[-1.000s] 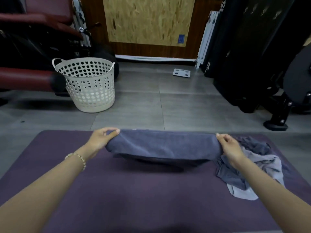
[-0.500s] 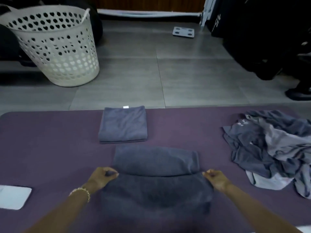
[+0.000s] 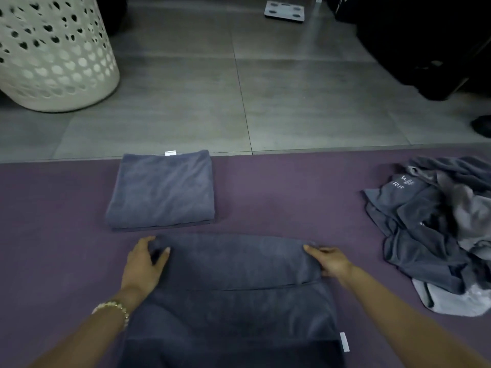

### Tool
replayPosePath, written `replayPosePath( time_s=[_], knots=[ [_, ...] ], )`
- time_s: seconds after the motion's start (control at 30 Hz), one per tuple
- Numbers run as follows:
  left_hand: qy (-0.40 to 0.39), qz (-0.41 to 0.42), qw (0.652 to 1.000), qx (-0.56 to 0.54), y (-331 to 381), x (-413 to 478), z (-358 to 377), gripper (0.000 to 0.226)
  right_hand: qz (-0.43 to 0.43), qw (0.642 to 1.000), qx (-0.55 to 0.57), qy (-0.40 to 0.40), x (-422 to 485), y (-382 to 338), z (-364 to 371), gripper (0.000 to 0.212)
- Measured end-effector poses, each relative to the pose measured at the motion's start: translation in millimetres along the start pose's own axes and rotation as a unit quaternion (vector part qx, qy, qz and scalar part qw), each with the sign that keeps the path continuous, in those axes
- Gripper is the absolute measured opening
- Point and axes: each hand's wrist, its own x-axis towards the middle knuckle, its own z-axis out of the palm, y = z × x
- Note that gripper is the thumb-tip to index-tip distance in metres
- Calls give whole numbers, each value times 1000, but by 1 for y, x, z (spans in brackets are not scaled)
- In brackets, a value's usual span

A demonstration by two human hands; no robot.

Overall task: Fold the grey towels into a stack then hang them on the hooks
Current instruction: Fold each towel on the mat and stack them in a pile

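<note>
While lying at six o'clock, the grey towel [image 3: 233,282] is being pinched by left hand [image 3: 143,266] and right hand [image 3: 333,264] fingers [image 3: 312,248].

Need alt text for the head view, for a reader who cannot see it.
The left hand and right hand hold the far corners of a half-folded grey towel on a purple mat. A folded grey towel lies beyond it, a heap of unfolded towels at right, a white perforated basket on the floor, far left.
</note>
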Motion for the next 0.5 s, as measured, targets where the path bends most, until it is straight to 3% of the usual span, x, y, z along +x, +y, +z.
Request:
replayPosePath(
  time_s=[0.07,0.17,0.3,0.43,0.5],
  knots=[
    [15,-24,999,-43,6,6,0,40,-20,999,42,3,8,-5,6,12],
    [21,-11,999,-36,5,14,-1,35,-121,985,107,66,21,-12,10,22],
    [43,-26,996,-70,4,17,-2,35,-108,992,25,61,33,-15,8,11],
    [66,-25,989,-127,3,16,-1,41,-117,988,-11,98,45,-9,2,24],
    [66,-27,987,-144,1,15,-2,43,-123,983,-23,132,43,-8,-1,12]
  ],
)
